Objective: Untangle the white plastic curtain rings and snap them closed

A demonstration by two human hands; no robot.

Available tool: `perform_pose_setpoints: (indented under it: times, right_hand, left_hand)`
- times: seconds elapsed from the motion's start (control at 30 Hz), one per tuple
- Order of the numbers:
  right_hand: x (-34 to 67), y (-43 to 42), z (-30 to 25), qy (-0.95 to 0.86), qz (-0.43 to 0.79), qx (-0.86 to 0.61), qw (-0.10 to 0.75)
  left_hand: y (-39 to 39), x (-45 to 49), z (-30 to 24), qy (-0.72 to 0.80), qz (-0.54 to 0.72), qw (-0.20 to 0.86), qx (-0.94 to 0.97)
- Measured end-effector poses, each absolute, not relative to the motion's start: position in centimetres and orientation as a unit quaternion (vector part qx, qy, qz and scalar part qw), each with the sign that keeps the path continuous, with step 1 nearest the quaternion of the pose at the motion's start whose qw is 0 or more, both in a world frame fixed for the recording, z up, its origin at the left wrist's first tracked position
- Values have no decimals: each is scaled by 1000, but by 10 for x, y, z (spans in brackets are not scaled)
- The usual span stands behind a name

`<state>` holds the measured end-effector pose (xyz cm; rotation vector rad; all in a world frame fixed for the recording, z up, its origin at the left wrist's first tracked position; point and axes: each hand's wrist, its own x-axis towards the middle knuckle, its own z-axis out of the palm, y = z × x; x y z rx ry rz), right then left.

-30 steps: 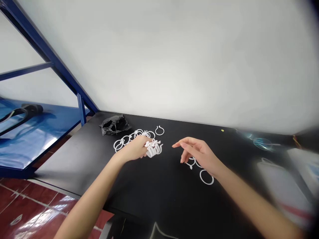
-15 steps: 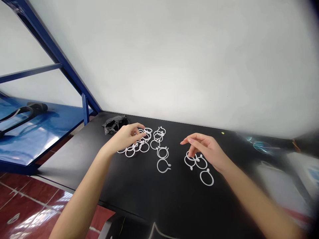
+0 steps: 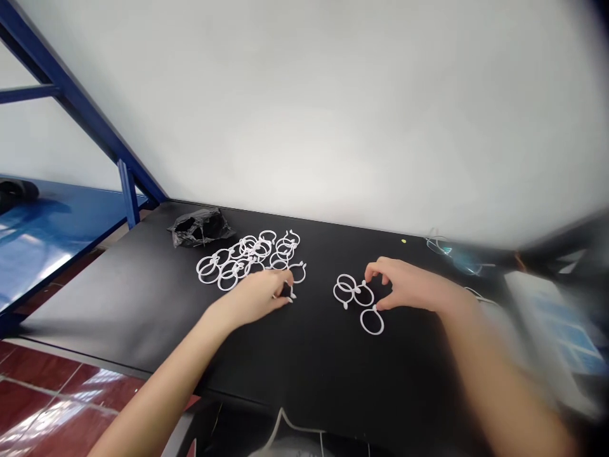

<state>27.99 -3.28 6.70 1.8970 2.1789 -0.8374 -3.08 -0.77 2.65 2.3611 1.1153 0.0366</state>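
Bending over a white open ring (image 3: 292, 293) with small end tabs, my left hand (image 3: 259, 295) has its finger and thumb curled about it; most of that ring is hidden. Beyond this hand lies a loose cluster of white rings (image 3: 228, 279), many overlapping. My right hand (image 3: 409, 285) is at the right-hand group, finger and thumb spread apart. Its thumb tip is by the tab of a single white ring (image 3: 372, 322). The fingertip is close to the tab of another ring (image 3: 364, 294), which overlaps more rings (image 3: 344, 293).
A crumpled black plastic bag (image 3: 200, 227) lies at the back left of the black table (image 3: 295, 362). Clear plastic (image 3: 459, 257) and a blurred white-and-blue package (image 3: 556, 330) are at the right. A blue metal frame (image 3: 95, 120) stands at the left, before a pale wall.
The view has shifted to the right. My left hand has left the back cluster and come nearer, onto the open ring. My right hand has moved to the right side of its rings, fingers spread.
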Motion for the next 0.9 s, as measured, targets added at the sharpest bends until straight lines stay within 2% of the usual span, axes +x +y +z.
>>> perform_pose_setpoints:
  times: [0.13,0.23,0.33,0.5,0.67,0.77,0.9]
  right_hand:
    - [252,-44,76,735,-220,627,137]
    - [228,-50,73,743,-142,626,190]
    - [217,-48,66,736,-139,628,214]
    - [230,-37,62,734,-162,632,188]
    - [254,-33,69,726,-210,651,70]
    - [261,-33,74,729,-240,641,-29]
    - [258,-34,78,711,-301,615,-159]
  left_hand:
    - [-1,-21,38,403,29,267,875]
    - [-4,14,35,330,51,249,909]
    - [-3,47,23,249,47,207,945]
    - [6,65,5,231,55,198,951]
    - [5,57,-1,258,108,196,940]
    - [4,48,2,321,185,285,884]
    - [8,36,10,366,244,603,666]
